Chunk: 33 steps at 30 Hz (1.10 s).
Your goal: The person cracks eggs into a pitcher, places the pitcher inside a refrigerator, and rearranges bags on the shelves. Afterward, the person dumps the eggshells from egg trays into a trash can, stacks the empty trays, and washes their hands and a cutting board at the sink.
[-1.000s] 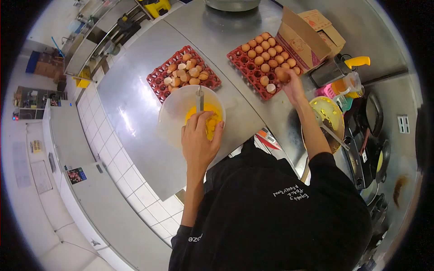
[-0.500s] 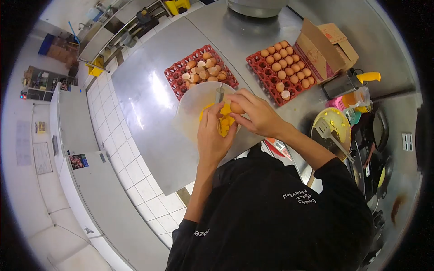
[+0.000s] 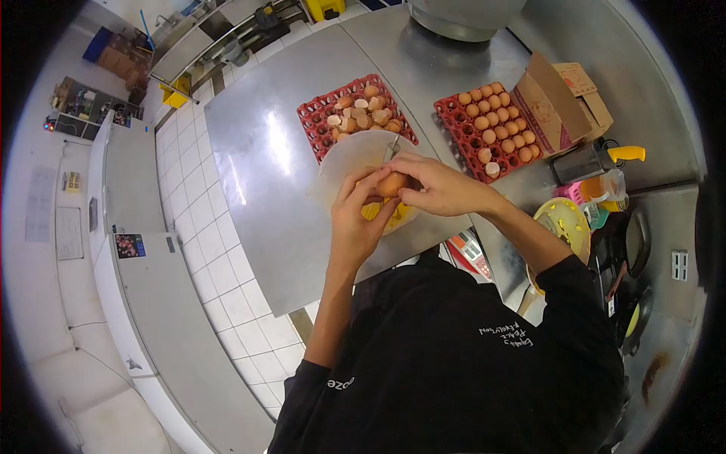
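Over the translucent bowl, a brown egg is held between the fingertips of both hands. My left hand grips it from the left, and my right hand closes on it from the right. Yellow egg yolk shows inside the bowl below them. A metal utensil leans up out of the bowl beside my right fingers; its lower part is hidden. Behind the bowl stands a red egg tray heaped with broken eggshells.
To the right, another red tray carries several whole eggs and some open shells. A cardboard box adjoins it. Nearer are a yellow-handled appliance and a yellow-stained bowl. A large metal pot stands at the back.
My left fingers have risen from low over the bowl onto the egg, which only my right hand held before. The whole scene has shifted slightly right with the camera.
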Available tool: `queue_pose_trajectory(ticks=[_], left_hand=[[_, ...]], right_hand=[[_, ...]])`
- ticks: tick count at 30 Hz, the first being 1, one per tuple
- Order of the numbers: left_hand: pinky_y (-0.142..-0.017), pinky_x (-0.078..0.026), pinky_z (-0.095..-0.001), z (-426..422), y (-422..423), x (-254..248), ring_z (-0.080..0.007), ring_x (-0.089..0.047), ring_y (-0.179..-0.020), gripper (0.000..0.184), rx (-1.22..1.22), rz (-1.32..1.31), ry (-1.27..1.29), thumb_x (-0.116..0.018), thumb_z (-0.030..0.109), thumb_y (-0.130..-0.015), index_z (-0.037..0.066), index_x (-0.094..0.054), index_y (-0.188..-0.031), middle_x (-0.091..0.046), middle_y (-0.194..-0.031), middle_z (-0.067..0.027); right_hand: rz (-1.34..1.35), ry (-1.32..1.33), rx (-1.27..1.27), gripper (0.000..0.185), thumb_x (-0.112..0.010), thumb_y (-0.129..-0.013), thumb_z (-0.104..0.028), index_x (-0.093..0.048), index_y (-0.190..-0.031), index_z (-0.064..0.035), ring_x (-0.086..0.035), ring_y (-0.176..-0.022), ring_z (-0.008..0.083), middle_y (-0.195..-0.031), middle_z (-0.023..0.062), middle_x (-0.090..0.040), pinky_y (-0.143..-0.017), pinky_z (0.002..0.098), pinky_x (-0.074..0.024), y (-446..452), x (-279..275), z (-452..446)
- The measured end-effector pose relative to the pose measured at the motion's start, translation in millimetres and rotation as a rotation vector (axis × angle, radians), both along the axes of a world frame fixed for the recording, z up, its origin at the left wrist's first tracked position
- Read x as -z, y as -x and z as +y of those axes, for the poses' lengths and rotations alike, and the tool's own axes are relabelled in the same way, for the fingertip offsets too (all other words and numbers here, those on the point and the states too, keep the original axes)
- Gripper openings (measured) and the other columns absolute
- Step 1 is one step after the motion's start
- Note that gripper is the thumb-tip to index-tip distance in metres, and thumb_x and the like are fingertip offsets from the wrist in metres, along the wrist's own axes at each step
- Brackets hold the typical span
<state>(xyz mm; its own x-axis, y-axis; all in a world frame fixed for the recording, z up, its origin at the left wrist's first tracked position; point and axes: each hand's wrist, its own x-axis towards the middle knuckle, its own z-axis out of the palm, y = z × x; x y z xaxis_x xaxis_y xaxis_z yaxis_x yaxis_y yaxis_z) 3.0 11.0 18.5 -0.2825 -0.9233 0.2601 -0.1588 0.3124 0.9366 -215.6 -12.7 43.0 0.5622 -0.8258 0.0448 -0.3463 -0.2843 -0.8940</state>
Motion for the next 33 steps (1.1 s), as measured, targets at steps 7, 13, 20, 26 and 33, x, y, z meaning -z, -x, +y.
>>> queue_pose_trajectory(ticks=[7, 13, 20, 26, 33], left_hand=[[-0.091, -0.067, -0.0343, -1.4, -2.3, 6.9, -0.0229, -0.079, -0.102, 0.049, -0.03, -0.086, -0.002, -0.081, -0.01, -0.089, -0.001, -0.07, -0.136, -0.068, -0.134, -0.0141], [-0.09, -0.068, -0.0346, -1.7, -0.1, 6.3, -0.0235, -0.08, -0.1, 0.046, -0.06, -0.119, 0.03, -0.083, -0.006, -0.089, -0.002, -0.071, -0.132, -0.071, -0.129, -0.0147], [-0.091, -0.064, -0.0384, -3.8, -19.2, -4.9, -0.0264, -0.077, -0.109, 0.044, -0.156, -0.521, 0.325, -0.083, -0.004, -0.086, 0.003, -0.074, -0.129, -0.072, -0.127, -0.0116], [-0.09, -0.061, -0.0389, 2.4, -9.3, -14.2, -0.025, -0.076, -0.112, 0.033, -0.183, -0.363, 0.096, -0.083, 0.006, -0.093, 0.004, -0.071, -0.124, -0.072, -0.132, -0.0106], [-0.097, -0.057, -0.0392, -0.4, 15.9, -13.7, -0.0278, -0.07, -0.124, 0.046, -0.066, -0.097, -0.007, -0.081, 0.019, -0.1, 0.001, -0.063, -0.139, -0.069, -0.136, -0.0168]], right_hand=[[0.085, 0.131, -0.01, 0.035, -0.053, -0.104, -0.018, -0.057, -0.129, 0.0058, -0.062, -0.112, 0.0433, -0.118, 0.025, -0.061, -0.102, 0.0491, -0.0484, -7.3, 17.2, -3.0], [0.096, 0.132, -0.098, 0.04, -0.052, -0.104, -0.016, -0.054, -0.136, 0.0069, -0.06, -0.118, 0.0434, -0.123, 0.026, -0.059, -0.104, 0.0487, -0.0481, -0.9, 18.2, -7.1], [0.466, 0.651, 0.024, 0.052, -0.057, -0.1, -0.005, -0.055, -0.152, -0.0005, -0.06, -0.126, 0.0379, -0.141, 0.017, -0.061, -0.112, 0.0484, -0.0492, 1.0, 2.9, -4.3], [0.269, 0.557, 0.165, 0.057, -0.067, -0.097, -0.006, -0.058, -0.153, -0.0083, -0.061, -0.131, 0.0382, -0.144, 0.0128, -0.064, -0.113, 0.0482, -0.05, -2.0, 12.3, 3.9], [-0.373, -0.087, 0.248, 0.05, -0.076, -0.098, -0.008, -0.062, -0.146, -0.0061, -0.068, -0.126, 0.0274, -0.14, 0.0107, -0.067, -0.11, 0.0413, -0.0551, 25.2, 10.8, 21.9]])
